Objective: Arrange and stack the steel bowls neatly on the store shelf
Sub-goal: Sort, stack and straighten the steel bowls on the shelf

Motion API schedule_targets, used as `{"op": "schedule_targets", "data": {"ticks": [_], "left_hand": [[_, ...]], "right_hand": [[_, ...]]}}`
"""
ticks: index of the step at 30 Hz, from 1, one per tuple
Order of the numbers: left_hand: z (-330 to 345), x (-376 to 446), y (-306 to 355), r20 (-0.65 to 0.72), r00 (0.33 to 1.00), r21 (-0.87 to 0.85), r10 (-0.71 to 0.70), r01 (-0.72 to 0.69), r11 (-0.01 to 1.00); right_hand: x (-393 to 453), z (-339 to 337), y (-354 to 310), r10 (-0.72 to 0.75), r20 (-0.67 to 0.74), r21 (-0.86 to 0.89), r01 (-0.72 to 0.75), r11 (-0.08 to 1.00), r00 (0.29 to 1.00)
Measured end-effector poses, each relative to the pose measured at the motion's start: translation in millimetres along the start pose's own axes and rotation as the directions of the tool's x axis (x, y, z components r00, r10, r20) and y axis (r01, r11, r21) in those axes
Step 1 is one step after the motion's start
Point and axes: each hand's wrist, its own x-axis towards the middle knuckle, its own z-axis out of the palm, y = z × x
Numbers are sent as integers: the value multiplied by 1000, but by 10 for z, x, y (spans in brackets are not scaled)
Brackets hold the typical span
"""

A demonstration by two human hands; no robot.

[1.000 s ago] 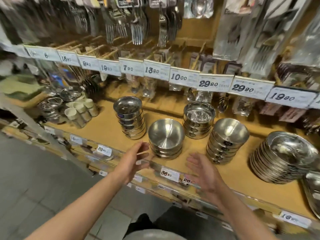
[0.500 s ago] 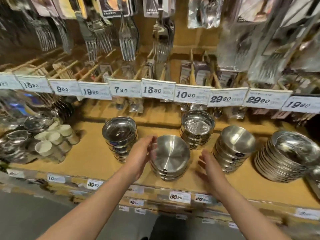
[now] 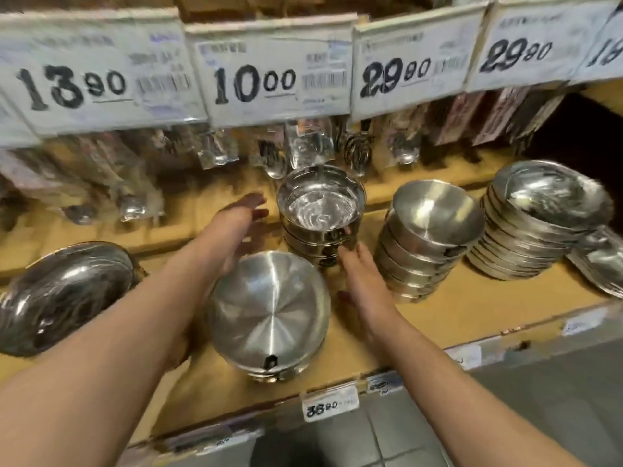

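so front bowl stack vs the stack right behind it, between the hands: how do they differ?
The front stack is wider and low, only a few bowls; the rear stack is narrower and taller. The front stack's top bowl has a brushed, matte inside; the rear stack's is mirror-bright. The front stack stands untouched between the forearms; the right hand touches the rear stack's lower side, while the left hand hovers open beside it. Both are steel, rims up, on the wooden shelf.

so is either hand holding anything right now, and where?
Nothing is gripped yet. The left hand is open beside the back bowl stack; the right hand has fingertips at the stack's lower right side, grip unclear.
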Motion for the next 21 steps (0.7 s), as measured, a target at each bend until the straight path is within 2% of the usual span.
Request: {"op": "schedule_targets", "data": {"ticks": [3,6,8,12,15,21], "left_hand": [[-40,185,-57,76,997,96,-31,24,995],[-52,297,-85,102,994,103,-31,21,994],[-27,347,-132,103,994,61,-20,14,998],[18,427,-220,164,986,-141,25,-2,990],[30,457,-231,251,964,-195,87,-37,980],[44,506,-200,339,940,-58,28,-9,998]], "right_hand": [[87,2,90,-47,-20,-10,47,999,999],[159,17,128,-129,-20,40,129,991,991],[203,50,125,-189,-13,62,190,980,982],[270,113,185,-286,-31,115,287,951,958],[301,138,183,-257,-29,160,259,953,966],[374,134,183,-262,1,241,254,937,965]]}}
